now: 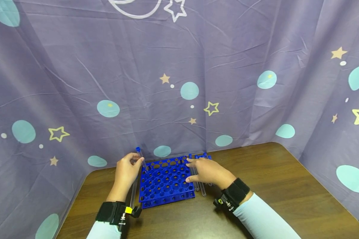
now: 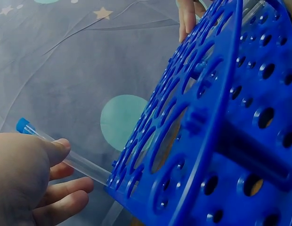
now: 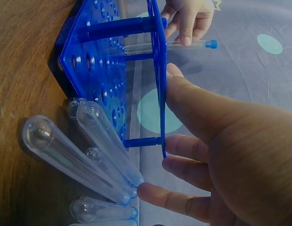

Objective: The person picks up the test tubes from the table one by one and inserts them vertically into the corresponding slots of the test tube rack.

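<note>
My left hand (image 1: 128, 169) pinches a clear test tube (image 1: 142, 157) with a blue cap (image 2: 23, 125) between thumb and fingers. The tube leans slightly, its lower part passing through a hole at the far-left corner of the blue test tube rack (image 1: 167, 181). In the right wrist view, part of that tube shows below the top plate. At the rack's right edge, my right hand (image 1: 207, 171) rests its thumb and fingers on the top plate, fingers spread. Several capped test tubes (image 3: 75, 160) lie on the table just under and beside that hand.
Another clear tube (image 1: 133, 192) lies along the rack's left side, partly behind the left wrist strap. The wooden table (image 1: 275, 192) extends to the right and in front. A purple patterned curtain (image 1: 233, 66) hangs close behind the rack.
</note>
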Motion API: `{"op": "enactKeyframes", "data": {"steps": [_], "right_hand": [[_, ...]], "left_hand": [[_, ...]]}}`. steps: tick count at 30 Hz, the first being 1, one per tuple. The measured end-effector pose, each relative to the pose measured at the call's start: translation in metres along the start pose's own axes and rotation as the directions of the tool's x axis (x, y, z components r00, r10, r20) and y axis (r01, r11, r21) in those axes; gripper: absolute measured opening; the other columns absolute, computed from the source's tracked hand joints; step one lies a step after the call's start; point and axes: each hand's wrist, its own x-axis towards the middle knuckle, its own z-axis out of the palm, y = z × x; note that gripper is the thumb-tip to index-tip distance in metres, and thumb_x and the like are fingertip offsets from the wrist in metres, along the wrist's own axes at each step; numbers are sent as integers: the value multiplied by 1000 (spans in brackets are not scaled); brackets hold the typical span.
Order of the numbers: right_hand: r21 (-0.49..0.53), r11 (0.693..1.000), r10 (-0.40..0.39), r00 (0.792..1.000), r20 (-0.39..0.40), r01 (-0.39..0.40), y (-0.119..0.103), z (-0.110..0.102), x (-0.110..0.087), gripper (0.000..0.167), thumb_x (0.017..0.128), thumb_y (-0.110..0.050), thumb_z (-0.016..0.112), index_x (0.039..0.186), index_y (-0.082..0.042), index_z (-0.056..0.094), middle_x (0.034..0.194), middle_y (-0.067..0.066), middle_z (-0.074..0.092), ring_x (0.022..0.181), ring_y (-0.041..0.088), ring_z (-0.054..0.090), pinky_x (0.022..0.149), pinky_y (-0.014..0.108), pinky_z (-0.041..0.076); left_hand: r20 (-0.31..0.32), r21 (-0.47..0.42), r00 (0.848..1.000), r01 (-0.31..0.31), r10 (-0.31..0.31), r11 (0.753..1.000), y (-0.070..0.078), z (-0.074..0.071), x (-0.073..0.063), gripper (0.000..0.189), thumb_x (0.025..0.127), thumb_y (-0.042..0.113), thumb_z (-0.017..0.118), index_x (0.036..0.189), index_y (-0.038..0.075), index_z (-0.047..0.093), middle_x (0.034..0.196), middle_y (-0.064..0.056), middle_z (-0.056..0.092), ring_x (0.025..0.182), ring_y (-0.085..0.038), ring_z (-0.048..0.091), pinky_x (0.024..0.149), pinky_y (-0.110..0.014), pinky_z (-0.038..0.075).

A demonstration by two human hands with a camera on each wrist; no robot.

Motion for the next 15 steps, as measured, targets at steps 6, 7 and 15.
{"op": "enactKeyframes", "data": {"steps": [6,7,15], "right_hand": [[7,1000,1,1000,2,-1,0,0,-1,72,100,-59,83,155,-15,71,177,5,51,162,49,49,134,65,39],[9,1000,1,1000,3,-1,0,0,-1,72,100,-59,83,155,-15,71,177,5,51,162,49,49,134,66,39],[15,1000,-3,1000,-1,3,0,0,0,72,99,-57,84,155,-14,71,177,6,51,162,48,49,134,65,39]], "left_hand": [[15,8,1000,-3,3,1000,-1,1,-1,27,112,27,76,126,4,80,119,-18,85,101,-34,81,82,-52,67],[20,12,1000,-2,2,1000,-2,1,-2,27,112,27,76,126,5,80,120,-17,85,100,-34,81,82,-51,67],[32,23,1000,1,-1,1000,-3,3,-2,26,111,27,77,125,6,80,120,-15,85,100,-33,81,82,-50,67]]}}
